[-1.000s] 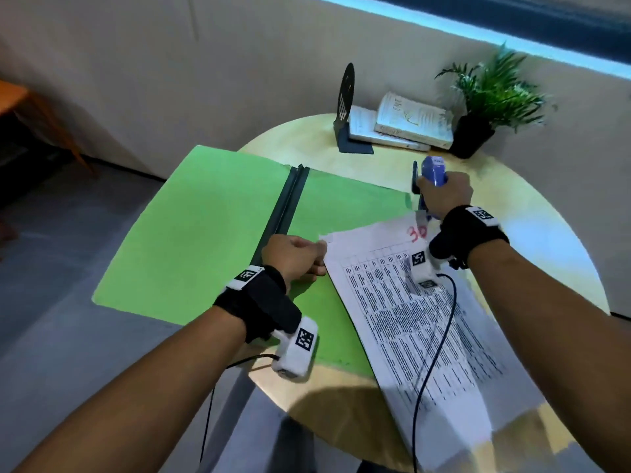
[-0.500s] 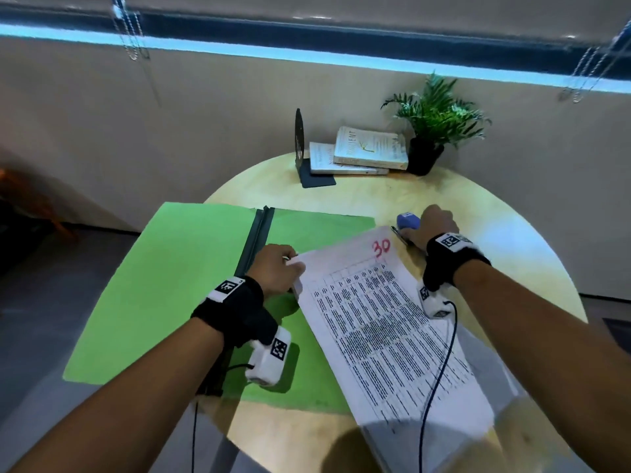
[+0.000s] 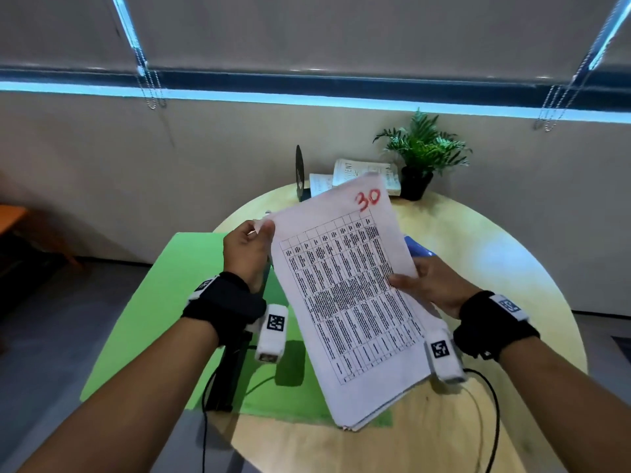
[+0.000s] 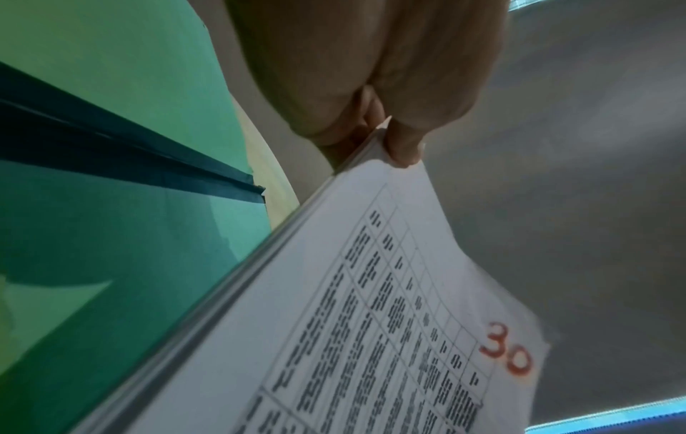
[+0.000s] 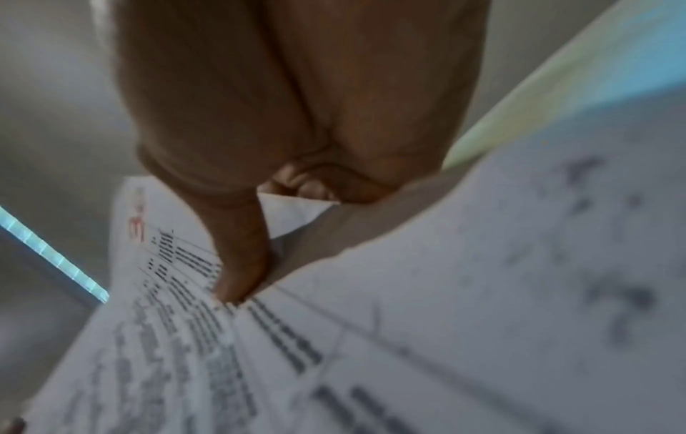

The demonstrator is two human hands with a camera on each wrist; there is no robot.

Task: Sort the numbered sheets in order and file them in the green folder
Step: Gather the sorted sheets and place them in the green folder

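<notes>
A stack of printed sheets (image 3: 345,295), its top page marked with a red "30", is lifted off the table and tilted up toward me. My left hand (image 3: 251,249) pinches the stack's upper left corner, thumb on top; the left wrist view shows the sheets (image 4: 371,308) caught between thumb and fingers of that hand (image 4: 386,138). My right hand (image 3: 426,285) grips the right edge, thumb pressed on the print; the right wrist view shows the same hand (image 5: 241,282) on the sheets (image 5: 334,352). The green folder (image 3: 164,302) lies open beneath, its dark spine (image 3: 228,380) toward me.
The round wooden table (image 3: 495,268) carries a blue object (image 3: 418,249) just behind the sheets, a black bookend (image 3: 299,169), stacked books (image 3: 345,175) and a potted plant (image 3: 421,155) at the far edge. Wrist-camera cables (image 3: 491,421) trail over the near edge.
The right hand left the blue object and took the stack's right edge. Both hands raised the sheets off the folder and table and tilted them up.
</notes>
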